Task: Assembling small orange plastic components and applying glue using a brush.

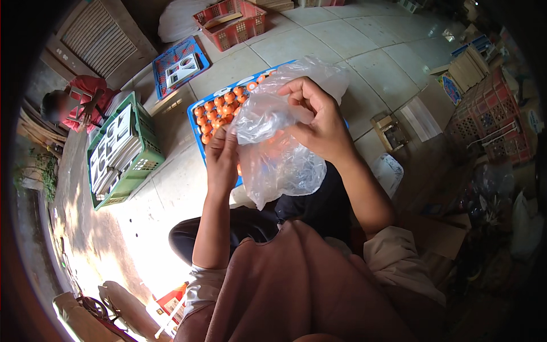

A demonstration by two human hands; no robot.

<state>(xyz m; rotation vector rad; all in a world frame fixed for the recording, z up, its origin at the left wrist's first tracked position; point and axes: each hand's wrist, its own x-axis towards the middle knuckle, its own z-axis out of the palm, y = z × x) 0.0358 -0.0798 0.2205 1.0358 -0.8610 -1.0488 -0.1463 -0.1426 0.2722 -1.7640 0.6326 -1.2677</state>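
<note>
A crumpled clear plastic bag (285, 165) hangs in front of me, over the near part of a blue tray (196, 117). My left hand (221, 153) pinches the bag's left edge between thumb and fingertips. At its upper right, my right hand (320, 117) has its fingers curled on the film, with the thumb against the plastic. Rows of small orange round pieces (219, 108) sit in the tray, showing mostly at its left and far side. Some orange shows blurred through the bag, and the rest of the tray is hidden by the bag and my hands.
A green crate (145, 139) of white cut-out panels stands at left, near a person in red (85, 97). Farther off are a blue basket (162, 71) and a red crate (233, 31). At right, a small wooden box (390, 131) lies near a red crate (490, 119).
</note>
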